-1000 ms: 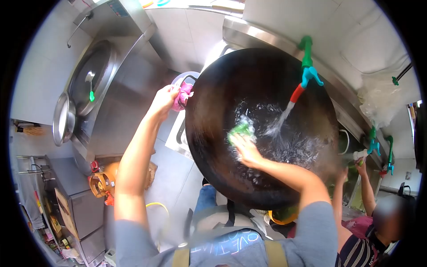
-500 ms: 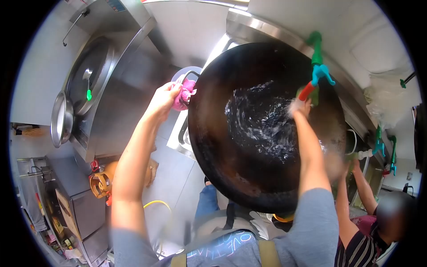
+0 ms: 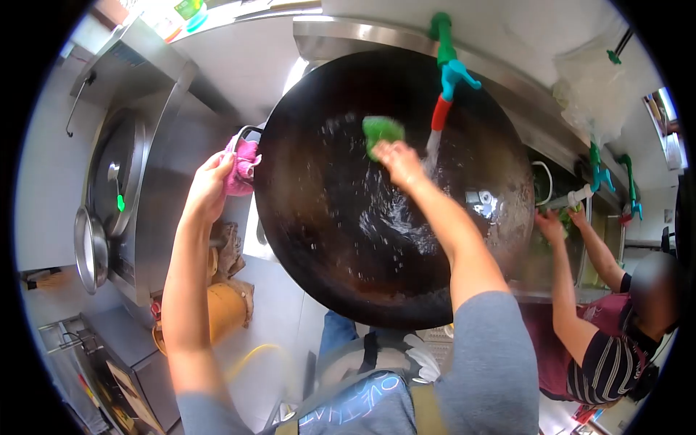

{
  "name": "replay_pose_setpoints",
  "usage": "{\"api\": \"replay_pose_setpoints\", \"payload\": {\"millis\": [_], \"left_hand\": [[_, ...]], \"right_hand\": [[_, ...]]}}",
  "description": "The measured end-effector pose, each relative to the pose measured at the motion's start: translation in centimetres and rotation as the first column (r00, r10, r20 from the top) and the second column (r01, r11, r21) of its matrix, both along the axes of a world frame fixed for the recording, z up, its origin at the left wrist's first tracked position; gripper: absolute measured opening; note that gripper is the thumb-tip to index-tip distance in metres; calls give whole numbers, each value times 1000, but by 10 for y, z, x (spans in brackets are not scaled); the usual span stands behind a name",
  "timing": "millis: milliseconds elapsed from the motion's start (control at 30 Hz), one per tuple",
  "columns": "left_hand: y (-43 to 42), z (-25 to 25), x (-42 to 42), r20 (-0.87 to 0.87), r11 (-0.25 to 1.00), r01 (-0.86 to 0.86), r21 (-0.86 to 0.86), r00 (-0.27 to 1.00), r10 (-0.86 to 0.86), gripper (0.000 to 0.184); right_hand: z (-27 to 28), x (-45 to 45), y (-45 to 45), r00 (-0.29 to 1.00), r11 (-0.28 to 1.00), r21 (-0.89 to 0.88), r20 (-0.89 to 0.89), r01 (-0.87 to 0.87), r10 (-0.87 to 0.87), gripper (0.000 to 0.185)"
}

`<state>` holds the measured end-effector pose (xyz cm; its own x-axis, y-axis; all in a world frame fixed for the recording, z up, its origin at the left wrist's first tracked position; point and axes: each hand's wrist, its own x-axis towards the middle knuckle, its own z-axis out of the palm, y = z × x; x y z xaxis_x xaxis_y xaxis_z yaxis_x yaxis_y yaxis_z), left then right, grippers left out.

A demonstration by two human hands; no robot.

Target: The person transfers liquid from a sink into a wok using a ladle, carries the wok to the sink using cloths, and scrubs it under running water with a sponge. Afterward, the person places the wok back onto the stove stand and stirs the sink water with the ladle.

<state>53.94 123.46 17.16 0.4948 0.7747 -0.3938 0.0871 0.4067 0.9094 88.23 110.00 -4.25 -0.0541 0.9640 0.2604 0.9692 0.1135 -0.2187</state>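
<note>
My left hand (image 3: 209, 187) is closed on a bunched pink cloth (image 3: 243, 168), which is wrapped about the wok's left loop handle (image 3: 251, 131). A very large dark wok (image 3: 308, 264) lies in front of me with water swirling inside it. My right hand (image 3: 400, 167) is inside the wok, its fingers closed on a green scouring pad (image 3: 382, 130), blurred by motion. Just right of that hand, water (image 3: 433, 148) runs from the red end (image 3: 440, 113) of a green and blue tap (image 3: 451, 76) into the wok.
At right, a co-worker (image 3: 609, 341) works with both hands over a sink (image 3: 591, 257), near more taps (image 3: 634, 190). On the left stand a steel counter (image 3: 163, 196), a steel bowl (image 3: 90, 250) and a ladle (image 3: 116, 185). A yellow gas cylinder (image 3: 225, 312) stands on the floor below.
My right hand has moved with the green pad from beside the tap leftward and away across the wok. My left hand keeps its hold on the cloth. The view has shifted to the right.
</note>
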Motion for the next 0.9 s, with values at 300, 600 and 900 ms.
{"api": "replay_pose_setpoints", "payload": {"millis": [300,600,900], "left_hand": [[9,-20,-7,62,999,-12,-50,998,15,23],[12,-20,-10,6,999,-37,-13,999,37,24],[12,-18,-10,-38,1000,18,-1,999,-18,22]], "right_hand": [[121,149,-148,871,802,-485,483,350,-88,39],[168,-42,-247,905,503,-809,-410,-303,-115,35],[92,-219,-29,688,931,-55,-690,-361,226,47]]}}
